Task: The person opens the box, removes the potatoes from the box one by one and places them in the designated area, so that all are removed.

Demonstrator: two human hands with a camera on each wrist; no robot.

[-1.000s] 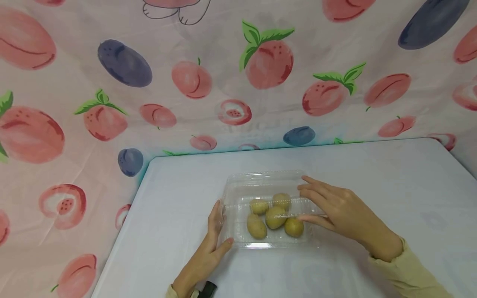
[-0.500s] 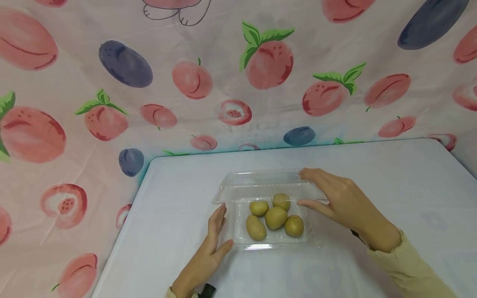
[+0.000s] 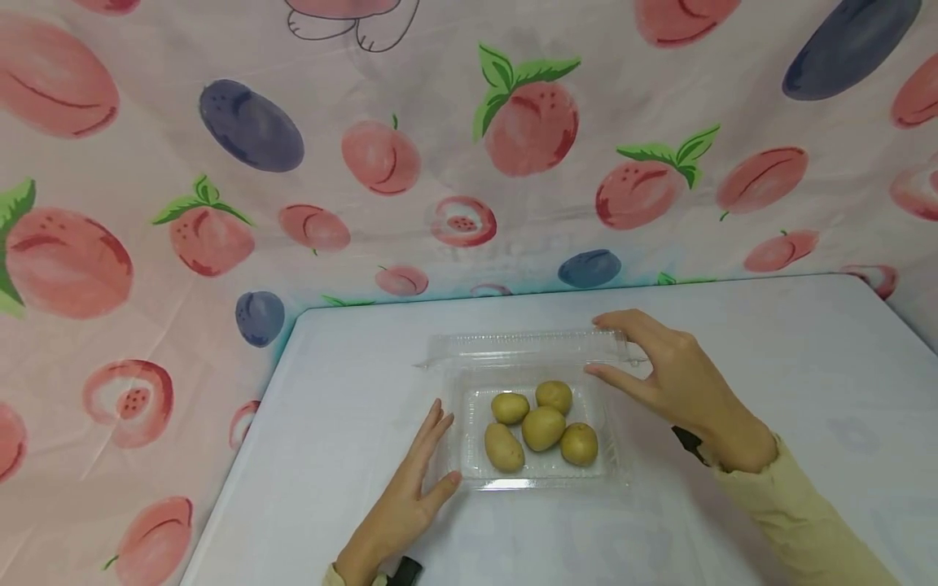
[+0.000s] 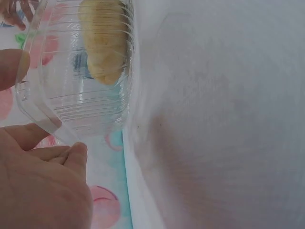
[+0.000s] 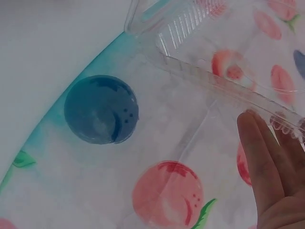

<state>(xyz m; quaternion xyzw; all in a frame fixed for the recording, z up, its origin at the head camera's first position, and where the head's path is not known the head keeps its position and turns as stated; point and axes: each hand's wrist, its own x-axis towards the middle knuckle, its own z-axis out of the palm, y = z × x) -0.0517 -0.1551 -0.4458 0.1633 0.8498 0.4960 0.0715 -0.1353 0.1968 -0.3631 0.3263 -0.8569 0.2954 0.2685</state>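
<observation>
A clear plastic clamshell container (image 3: 542,483) sits on the table with several small yellow potatoes (image 3: 544,429) in its base. Its lid (image 3: 513,350) is tilted up along the back. My right hand (image 3: 677,382) holds the lid by its right end, thumb at the near side and fingers at the far side. In the right wrist view, fingers (image 5: 262,157) of that hand meet the lid's edge; the thumb is out of sight. At the container's left side, my left hand (image 3: 399,509) has its fingers extended against or close beside the wall. Through that wall a potato (image 4: 104,43) shows in the left wrist view.
A white-covered table (image 3: 352,366) extends around the container. Behind it and to the left hangs a pink cloth (image 3: 440,179) printed with fruit. A dark strap piece (image 3: 405,571) is at the left wrist, another (image 3: 690,443) at the right.
The right hand has swung the lid up and back, away from over the potatoes. The left hand's fingers have straightened slightly at the container's side; the base and potatoes have stayed in place.
</observation>
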